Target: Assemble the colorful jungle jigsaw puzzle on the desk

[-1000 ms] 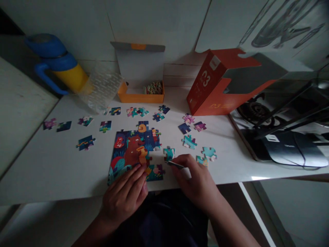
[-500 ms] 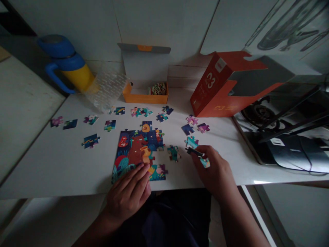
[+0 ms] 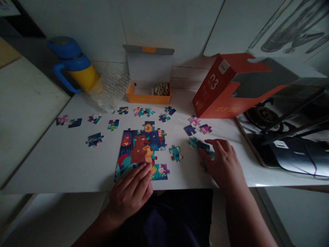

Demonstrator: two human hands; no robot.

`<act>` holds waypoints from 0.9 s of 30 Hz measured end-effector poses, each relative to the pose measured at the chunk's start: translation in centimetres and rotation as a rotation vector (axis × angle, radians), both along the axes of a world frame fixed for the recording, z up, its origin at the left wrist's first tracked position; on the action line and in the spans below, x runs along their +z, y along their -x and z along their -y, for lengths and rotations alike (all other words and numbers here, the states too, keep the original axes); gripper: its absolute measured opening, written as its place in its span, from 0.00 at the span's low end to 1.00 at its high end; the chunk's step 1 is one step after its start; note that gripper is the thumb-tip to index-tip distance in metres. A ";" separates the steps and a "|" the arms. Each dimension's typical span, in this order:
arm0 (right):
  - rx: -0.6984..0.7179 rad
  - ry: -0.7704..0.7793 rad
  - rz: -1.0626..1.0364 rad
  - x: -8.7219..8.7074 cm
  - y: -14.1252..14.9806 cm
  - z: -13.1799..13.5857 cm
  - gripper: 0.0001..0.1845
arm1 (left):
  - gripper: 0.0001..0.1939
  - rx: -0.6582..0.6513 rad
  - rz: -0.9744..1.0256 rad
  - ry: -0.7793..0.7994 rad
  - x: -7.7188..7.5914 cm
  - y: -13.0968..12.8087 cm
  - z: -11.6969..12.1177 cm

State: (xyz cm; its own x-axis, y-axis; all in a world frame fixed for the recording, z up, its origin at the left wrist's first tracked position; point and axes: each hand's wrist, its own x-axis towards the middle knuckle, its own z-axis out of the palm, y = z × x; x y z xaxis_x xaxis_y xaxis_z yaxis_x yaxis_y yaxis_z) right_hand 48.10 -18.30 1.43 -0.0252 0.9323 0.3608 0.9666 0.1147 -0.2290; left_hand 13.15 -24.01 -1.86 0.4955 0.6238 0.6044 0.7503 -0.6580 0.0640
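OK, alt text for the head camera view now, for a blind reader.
The left hand rests on a partly assembled brown-bear jigsaw puzzle on a white table, while the right hand holds a dark piece among loose pieces. Behind are a blue-and-yellow jug, an open orange box and a red box.

Your white table (image 3: 64, 164) held the partly joined puzzle (image 3: 138, 151) at the frame's center, loose pieces (image 3: 176, 153) left, right and above it, a crinkled clear wrapper (image 3: 110, 89) at upper left, and an open orange box (image 3: 149, 99) at upper center.
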 end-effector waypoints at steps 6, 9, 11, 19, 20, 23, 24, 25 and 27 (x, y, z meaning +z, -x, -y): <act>0.246 0.051 -0.070 0.7 1.7 -0.1 0.19 | 0.17 -0.003 -0.002 -0.005 0.2 -0.1 -0.2; 0.368 0.124 -0.084 0.9 2.7 -0.3 0.23 | 0.18 -0.005 -0.005 -0.002 0.2 -0.1 -0.2; 0.399 0.152 -0.070 0.8 3.2 -0.6 0.25 | 0.19 -0.010 -0.009 0.003 0.2 0.0 -0.2; 0.448 0.222 -0.043 0.4 3.7 -2.1 0.28 | 0.20 0.001 -0.001 0.021 -0.3 0.0 0.0; 0.449 0.218 -0.044 0.5 3.7 -2.2 0.27 | 0.20 0.000 0.004 0.017 -0.3 0.0 0.0; 0.452 0.195 -0.057 0.5 3.7 -2.3 0.23 | 0.19 -0.003 0.013 0.006 -0.4 0.0 0.0; 0.456 0.187 -0.062 0.5 3.7 -2.3 0.21 | 0.19 -0.002 0.014 0.005 -0.4 0.0 0.0; 0.459 0.178 -0.068 0.5 3.8 -2.3 0.20 | 0.19 -0.001 0.014 0.005 -0.3 0.0 0.0; 0.466 0.163 -0.079 0.5 3.8 -2.2 0.19 | 0.19 0.002 0.012 0.008 -0.3 0.0 0.0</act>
